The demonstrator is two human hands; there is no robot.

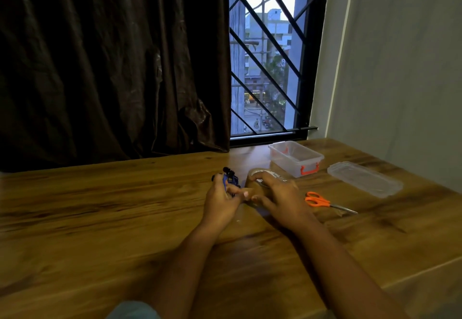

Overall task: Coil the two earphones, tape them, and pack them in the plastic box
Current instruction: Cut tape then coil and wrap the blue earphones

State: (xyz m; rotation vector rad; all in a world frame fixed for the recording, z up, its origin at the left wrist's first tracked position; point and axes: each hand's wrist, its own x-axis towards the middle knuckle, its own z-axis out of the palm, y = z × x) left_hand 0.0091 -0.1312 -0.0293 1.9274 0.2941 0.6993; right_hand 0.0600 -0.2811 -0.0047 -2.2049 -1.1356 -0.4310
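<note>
My left hand (221,201) grips a coiled blue earphone (228,180) with black earbuds, held just above the wooden table (100,206). My right hand (277,193) rests over a brown tape roll (252,178), fingers curled on its rim, thumb near the left hand's thumb. Whether a tape strip runs between the hands is too unclear to tell. The clear plastic box (296,156) with orange clips stands open behind the roll. Its clear lid (363,178) lies to the right. I see only one earphone.
Orange-handled scissors (325,202) lie right of my right hand, blades pointing right. A dark curtain (112,68) hangs behind the table on the left, a barred window (267,56) in the middle, a pale wall on the right.
</note>
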